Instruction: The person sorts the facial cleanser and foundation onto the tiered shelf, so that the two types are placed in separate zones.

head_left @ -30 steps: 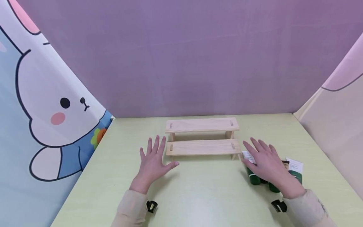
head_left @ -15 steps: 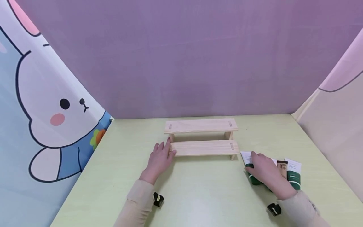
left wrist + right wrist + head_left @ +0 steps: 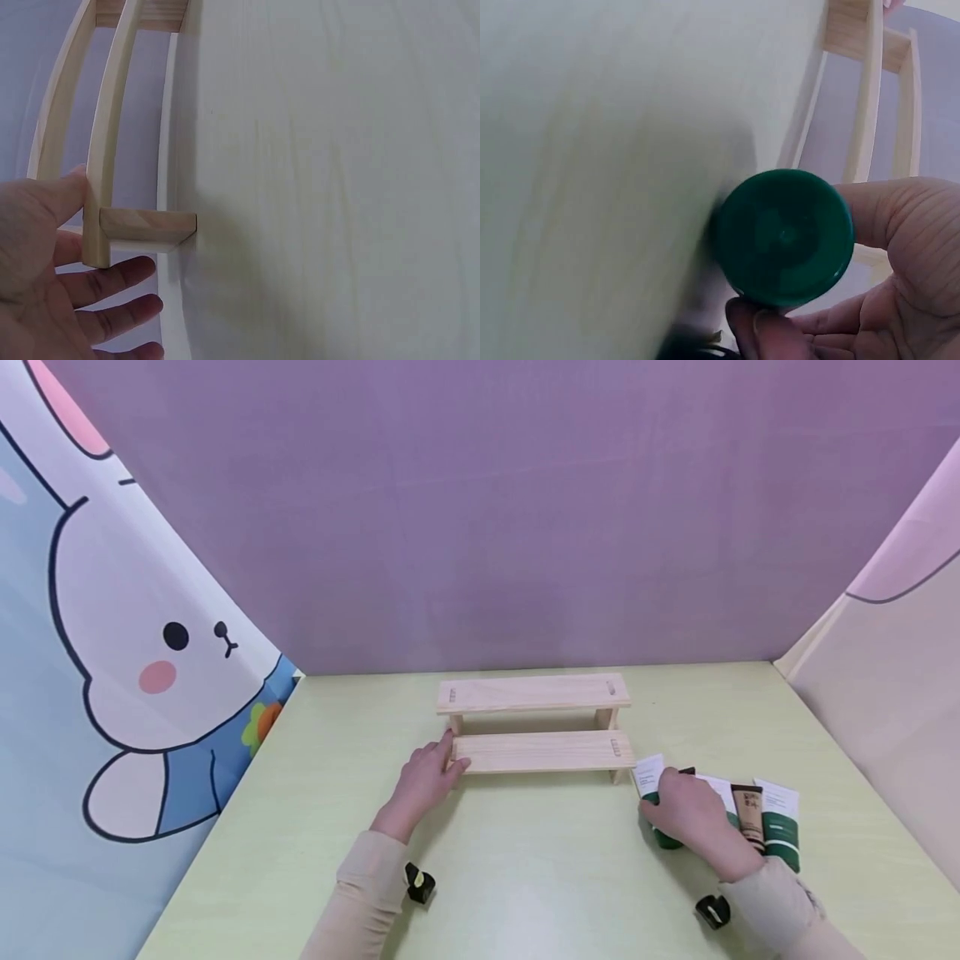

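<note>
A two-tier wooden rack stands on the table near the back wall. At the left end of its lower shelf, my left hand holds the board. In the left wrist view the thumb lies against that shelf, with fingers around and below its end. My right hand pinches a white-and-green squeeze tube by its sides, thumb on the left. Its round green cap faces the right wrist camera. Beside that hand lie another white-and-green tube, a tan tube with a dark end and a third white-and-green tube.
Another dark tube end shows just behind the right hand, mostly hidden. A purple cloth wall rises behind the rack, and a rabbit-print cloth slopes along the left side. The pale table extends in front of the rack.
My left hand has moved right from open in the air to the rack's lower shelf. My right hand has come down among the tubes and gripped the leftmost one, which now tilts slightly.
</note>
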`<act>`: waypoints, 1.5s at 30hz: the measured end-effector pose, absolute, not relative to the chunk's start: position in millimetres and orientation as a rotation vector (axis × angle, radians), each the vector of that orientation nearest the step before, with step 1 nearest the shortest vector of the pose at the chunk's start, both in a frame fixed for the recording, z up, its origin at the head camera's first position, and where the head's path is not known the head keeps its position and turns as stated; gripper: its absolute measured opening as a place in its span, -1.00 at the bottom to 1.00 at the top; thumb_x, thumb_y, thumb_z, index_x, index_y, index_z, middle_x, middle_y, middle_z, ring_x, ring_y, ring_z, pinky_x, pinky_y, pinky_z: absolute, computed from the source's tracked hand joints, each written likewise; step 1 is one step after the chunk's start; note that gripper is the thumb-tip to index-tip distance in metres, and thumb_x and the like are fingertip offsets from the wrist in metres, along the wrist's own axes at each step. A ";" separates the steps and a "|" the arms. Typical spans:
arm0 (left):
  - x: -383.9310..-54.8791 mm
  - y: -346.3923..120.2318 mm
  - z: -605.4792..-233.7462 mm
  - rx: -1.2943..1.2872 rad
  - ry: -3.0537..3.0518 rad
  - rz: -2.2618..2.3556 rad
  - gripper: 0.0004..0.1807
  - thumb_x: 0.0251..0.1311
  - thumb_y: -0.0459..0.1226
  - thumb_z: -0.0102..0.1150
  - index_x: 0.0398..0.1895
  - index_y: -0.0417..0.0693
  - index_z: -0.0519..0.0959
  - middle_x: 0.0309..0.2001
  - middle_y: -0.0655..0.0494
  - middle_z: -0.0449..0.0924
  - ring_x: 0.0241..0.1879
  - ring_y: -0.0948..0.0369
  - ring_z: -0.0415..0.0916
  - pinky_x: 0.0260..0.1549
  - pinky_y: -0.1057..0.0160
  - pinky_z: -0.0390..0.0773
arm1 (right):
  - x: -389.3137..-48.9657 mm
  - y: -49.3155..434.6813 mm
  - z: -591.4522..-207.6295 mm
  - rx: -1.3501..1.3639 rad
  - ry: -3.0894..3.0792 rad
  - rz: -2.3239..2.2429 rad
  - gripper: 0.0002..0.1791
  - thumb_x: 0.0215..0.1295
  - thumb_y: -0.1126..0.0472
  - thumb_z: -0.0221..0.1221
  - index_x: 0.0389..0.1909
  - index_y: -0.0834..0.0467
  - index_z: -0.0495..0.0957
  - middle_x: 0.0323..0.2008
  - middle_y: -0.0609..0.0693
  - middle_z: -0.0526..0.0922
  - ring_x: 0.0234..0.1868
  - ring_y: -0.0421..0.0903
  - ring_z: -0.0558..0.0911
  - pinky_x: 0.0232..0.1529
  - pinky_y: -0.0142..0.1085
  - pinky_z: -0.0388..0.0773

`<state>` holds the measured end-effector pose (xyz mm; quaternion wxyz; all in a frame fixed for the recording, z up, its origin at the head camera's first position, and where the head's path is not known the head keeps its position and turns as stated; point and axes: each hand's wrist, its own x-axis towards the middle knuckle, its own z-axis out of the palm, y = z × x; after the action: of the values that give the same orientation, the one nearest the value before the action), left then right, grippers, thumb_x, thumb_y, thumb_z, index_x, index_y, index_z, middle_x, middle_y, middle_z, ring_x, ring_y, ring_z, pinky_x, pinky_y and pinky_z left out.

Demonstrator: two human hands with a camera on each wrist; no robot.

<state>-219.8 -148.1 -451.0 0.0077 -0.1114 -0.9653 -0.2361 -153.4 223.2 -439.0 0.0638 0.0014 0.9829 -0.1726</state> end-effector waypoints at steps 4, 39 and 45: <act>-220.1 -148.6 -450.8 -0.342 -3.021 -0.755 -0.28 0.38 0.02 0.06 0.45 -0.20 0.21 0.02 -0.24 0.56 0.08 -0.23 0.43 0.03 -0.23 0.44 | -153.9 222.9 -438.6 0.032 2.951 -0.528 -0.54 0.23 0.10 0.23 -0.27 0.46 0.35 -0.57 0.12 0.43 -0.60 -0.02 0.43 -0.68 -0.26 0.36; -220.8 -148.6 -453.7 -0.297 -3.002 -0.911 -0.26 0.37 0.01 0.09 0.47 -0.18 0.17 0.24 -0.26 0.43 0.24 -0.20 0.36 0.23 -0.16 0.31 | -183.3 219.2 -377.4 -0.206 2.997 -1.070 -0.39 0.26 0.06 0.29 0.13 0.34 0.27 -0.14 0.25 0.56 -0.30 0.04 0.57 -0.46 -0.24 0.48; -222.8 -146.3 -452.4 -0.303 -2.995 -0.902 -0.26 0.37 0.01 0.08 0.47 -0.18 0.17 0.23 -0.28 0.44 0.21 -0.20 0.40 0.20 -0.15 0.35 | -200.5 202.5 -368.0 -0.292 2.968 -1.167 -0.42 0.27 0.13 0.28 0.14 0.32 0.26 -0.11 0.29 0.56 -0.23 0.11 0.64 -0.41 -0.19 0.59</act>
<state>-222.8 -146.3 -452.4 -0.0004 -0.0966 -0.9530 -0.2871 -200.5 202.5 -368.0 -0.0303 -0.0910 0.9263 -0.3644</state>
